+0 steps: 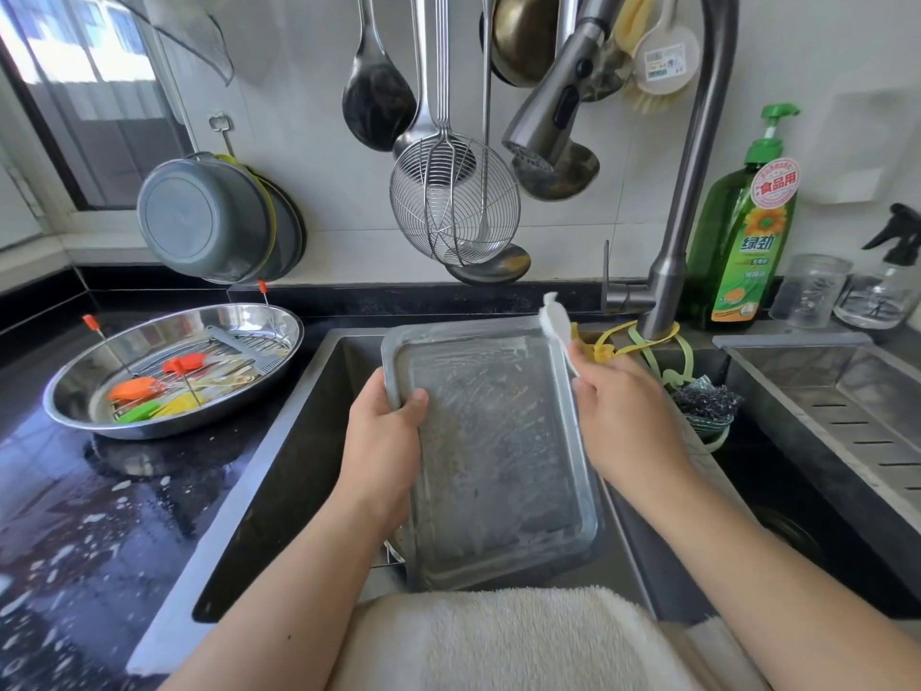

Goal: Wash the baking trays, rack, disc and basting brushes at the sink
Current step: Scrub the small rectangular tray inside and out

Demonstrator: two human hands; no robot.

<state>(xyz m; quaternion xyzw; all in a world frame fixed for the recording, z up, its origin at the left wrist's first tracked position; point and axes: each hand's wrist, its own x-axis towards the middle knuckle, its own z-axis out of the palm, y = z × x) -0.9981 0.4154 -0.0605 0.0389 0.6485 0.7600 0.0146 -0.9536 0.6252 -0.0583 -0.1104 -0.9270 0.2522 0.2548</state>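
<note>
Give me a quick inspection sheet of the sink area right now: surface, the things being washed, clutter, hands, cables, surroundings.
Surface: black counter wet, flecked with suds.
Job's things: soapy baking tray held tilted over the sink; basting brushes and a wire rack in the round steel pan on the counter.
Clutter: dark scourer, green soap bottle.
Hands: left hand grips the tray's edge; right hand holds a white cloth.
Cables: nothing seen.
Surroundings: faucet, hanging ladles and skimmer.
</note>
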